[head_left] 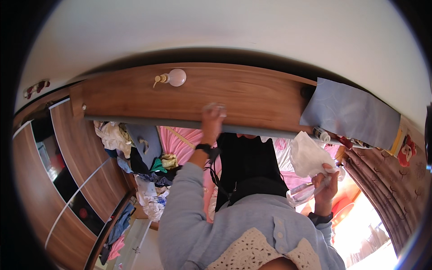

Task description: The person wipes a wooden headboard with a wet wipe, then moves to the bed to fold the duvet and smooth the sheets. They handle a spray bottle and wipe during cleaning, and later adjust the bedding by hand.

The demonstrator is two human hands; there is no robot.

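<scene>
My left hand (213,120) reaches onto the long brown wooden shelf (256,101), close to its front edge. Motion blurs its fingers; they look closed around a small pale thing that I cannot make out. Held up at the right, in front of the shelf, my right hand (325,186) is closed on a crumpled white sheet (310,155), like a tissue or wipe. A clear plastic packet (303,193) hangs from the same hand. A round pump bottle (177,77) with a gold nozzle lies toward the left of the shelf.
On the shelf's right end are a grey-blue sheet (355,114) and a small white bottle (321,134). Below lies pink bedding (180,144), with piled clothes (114,137) at the left. A sliding wardrobe (76,157) stands left, a patterned curtain (378,189) right.
</scene>
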